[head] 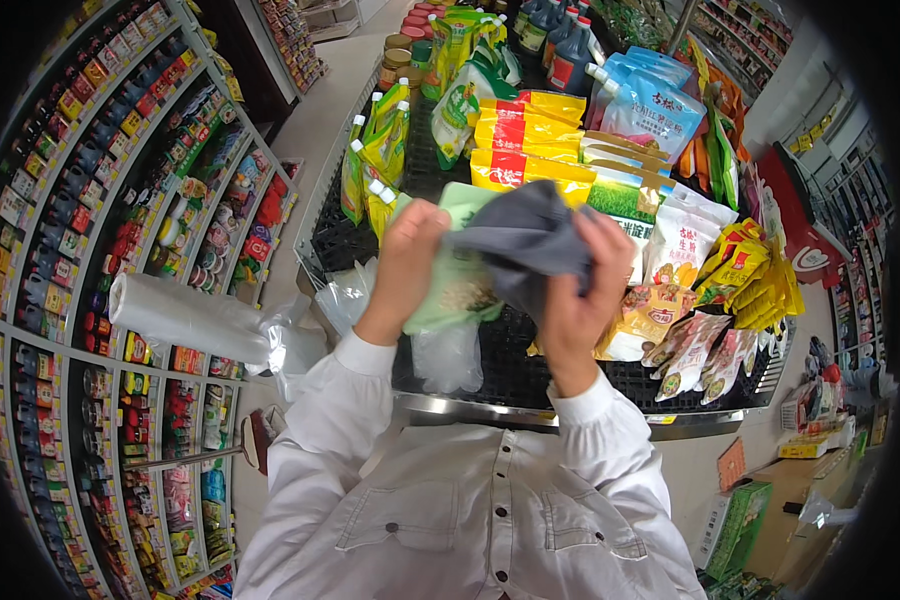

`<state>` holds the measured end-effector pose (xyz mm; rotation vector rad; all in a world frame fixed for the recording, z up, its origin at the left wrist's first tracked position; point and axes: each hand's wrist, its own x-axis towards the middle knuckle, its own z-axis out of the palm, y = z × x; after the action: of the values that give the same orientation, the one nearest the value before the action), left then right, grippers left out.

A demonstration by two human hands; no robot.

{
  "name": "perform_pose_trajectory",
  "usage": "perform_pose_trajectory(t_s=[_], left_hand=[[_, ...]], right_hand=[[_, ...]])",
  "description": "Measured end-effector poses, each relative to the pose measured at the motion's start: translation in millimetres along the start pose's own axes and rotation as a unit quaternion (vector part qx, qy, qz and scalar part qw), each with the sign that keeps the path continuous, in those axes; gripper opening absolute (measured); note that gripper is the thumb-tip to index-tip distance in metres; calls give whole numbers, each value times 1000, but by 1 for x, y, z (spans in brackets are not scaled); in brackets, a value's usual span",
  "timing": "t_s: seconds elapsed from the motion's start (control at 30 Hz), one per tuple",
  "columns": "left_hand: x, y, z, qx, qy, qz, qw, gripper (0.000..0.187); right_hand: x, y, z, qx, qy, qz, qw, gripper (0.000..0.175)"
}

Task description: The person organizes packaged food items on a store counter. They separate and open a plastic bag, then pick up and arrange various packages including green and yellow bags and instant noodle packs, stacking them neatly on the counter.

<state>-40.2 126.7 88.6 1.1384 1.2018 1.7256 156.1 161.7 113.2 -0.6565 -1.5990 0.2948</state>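
Observation:
A dark grey cloth (529,232) is bunched between my two hands above the front of a black display stand (510,352). My right hand (585,292) grips its right side. My left hand (409,262) is closed at the top of a pale green package (454,277), which hangs in front of the stand's goods. The cloth's left corner reaches my left fingertips. A clear plastic bag (447,356) lies below the green package. Behind the cloth stand rows of yellow packets (532,169) with red labels. The fingers are partly blurred.
A roll of clear plastic bags (187,319) sticks out at the left, beside tall shelves of bottles and packets (94,225). White packets (682,240) and yellow sachets (757,277) stand at the right. Spouted pouches (379,150) and jars (396,64) fill the back left.

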Motion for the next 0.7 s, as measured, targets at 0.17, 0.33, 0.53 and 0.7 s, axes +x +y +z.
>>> perform_pose_trajectory(t_s=[0.17,0.33,0.53,0.7], left_hand=[[-32,-17,21,-26,25,78,996,15],[-35,10,28,-216,-2,-60,974,15],[-37,6,33,-240,2,-51,969,19],[-38,12,11,-301,-14,-49,952,32]], right_hand=[[-6,-2,28,-86,-201,-134,967,48],[-30,36,28,-88,-117,-3,989,61],[-2,7,22,-115,-159,-93,976,55],[-27,87,-8,-24,-199,180,963,28]])
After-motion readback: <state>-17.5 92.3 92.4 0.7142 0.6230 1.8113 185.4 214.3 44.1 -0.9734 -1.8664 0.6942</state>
